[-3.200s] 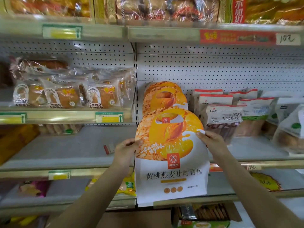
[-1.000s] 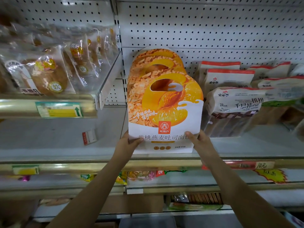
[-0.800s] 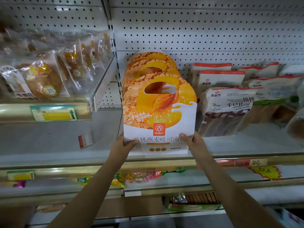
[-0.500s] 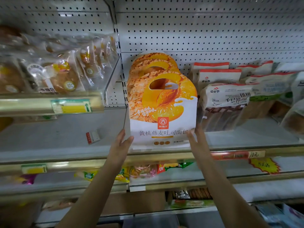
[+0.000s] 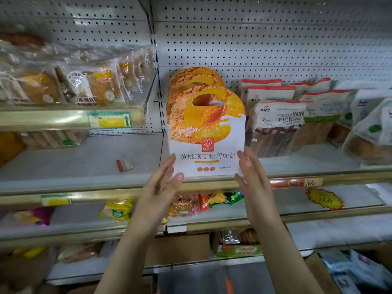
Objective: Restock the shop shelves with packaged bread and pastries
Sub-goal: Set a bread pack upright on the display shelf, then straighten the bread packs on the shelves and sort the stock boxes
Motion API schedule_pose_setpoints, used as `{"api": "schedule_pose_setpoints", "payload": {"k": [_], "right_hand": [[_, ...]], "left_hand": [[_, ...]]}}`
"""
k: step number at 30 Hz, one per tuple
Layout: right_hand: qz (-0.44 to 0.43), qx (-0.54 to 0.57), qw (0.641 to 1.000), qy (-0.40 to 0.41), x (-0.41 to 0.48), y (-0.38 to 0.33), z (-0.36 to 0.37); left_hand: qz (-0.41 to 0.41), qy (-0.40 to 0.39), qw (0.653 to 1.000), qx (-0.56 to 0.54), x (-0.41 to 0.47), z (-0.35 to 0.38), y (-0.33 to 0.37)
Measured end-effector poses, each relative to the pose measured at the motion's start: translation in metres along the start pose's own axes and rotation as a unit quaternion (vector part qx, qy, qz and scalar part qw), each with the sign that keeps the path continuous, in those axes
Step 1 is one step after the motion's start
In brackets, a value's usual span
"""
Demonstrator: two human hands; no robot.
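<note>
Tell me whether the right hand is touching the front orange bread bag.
Cannot tell. The head view shows the right hand with straight fingertips overlapping the right edge of the front orange bread bag, but blur hides any contact or gap.

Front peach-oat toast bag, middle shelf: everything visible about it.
The front bag looks like printed paper or film: orange oat-and-peach top with a die-cut handle hole, white lower half with red logo and Chinese text. It stands upright at the shelf front, ahead of matching bags. The open left-hand grip and right-hand grip flank its lower corners; contact unclear.
</note>
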State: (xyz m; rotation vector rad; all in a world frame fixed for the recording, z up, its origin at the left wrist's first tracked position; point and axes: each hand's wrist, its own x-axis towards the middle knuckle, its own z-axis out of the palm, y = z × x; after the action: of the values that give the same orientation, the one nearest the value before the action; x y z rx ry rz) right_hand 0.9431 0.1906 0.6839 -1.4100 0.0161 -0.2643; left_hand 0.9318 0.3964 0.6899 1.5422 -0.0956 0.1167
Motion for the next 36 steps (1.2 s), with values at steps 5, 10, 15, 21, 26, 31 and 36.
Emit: {"api": "schedule_pose_setpoints", "payload": {"k": [5, 10, 15, 21, 26, 31, 36], "right_hand": [[0.012, 0.0, 1.0, 0.014, -0.003, -0.017, -0.014], [0.015, 0.01, 1.0, -0.004, -0.018, -0.03, -0.052], [0.06, 0.026, 0.996, -0.053, -0.032, -0.023, -0.083], [0.104, 0.034, 0.98, -0.169, -0.05, 0.003, -0.069], [0.109, 0.025, 0.962, -0.251, -0.073, 0.007, -0.037], [0.111, -0.01, 0.945, -0.308, -0.097, 0.017, 0.001], [0.14, -0.006, 0.929, -0.341, -0.144, 0.023, 0.05]], "left_hand": [[0.059, 0.034, 0.997, -0.032, -0.015, 0.011, 0.02], [0.069, 0.1, 0.992, -0.026, -0.036, 0.038, 0.021], [0.067, 0.144, 0.987, -0.029, -0.065, 0.064, 0.022], [0.041, 0.206, 0.978, -0.009, -0.12, 0.06, 0.008], [0.024, 0.295, 0.955, -0.006, -0.17, 0.044, 0.003], [0.0, 0.346, 0.938, 0.023, -0.218, 0.014, 0.007], [-0.031, 0.397, 0.917, 0.032, -0.283, -0.035, 0.006]]}}
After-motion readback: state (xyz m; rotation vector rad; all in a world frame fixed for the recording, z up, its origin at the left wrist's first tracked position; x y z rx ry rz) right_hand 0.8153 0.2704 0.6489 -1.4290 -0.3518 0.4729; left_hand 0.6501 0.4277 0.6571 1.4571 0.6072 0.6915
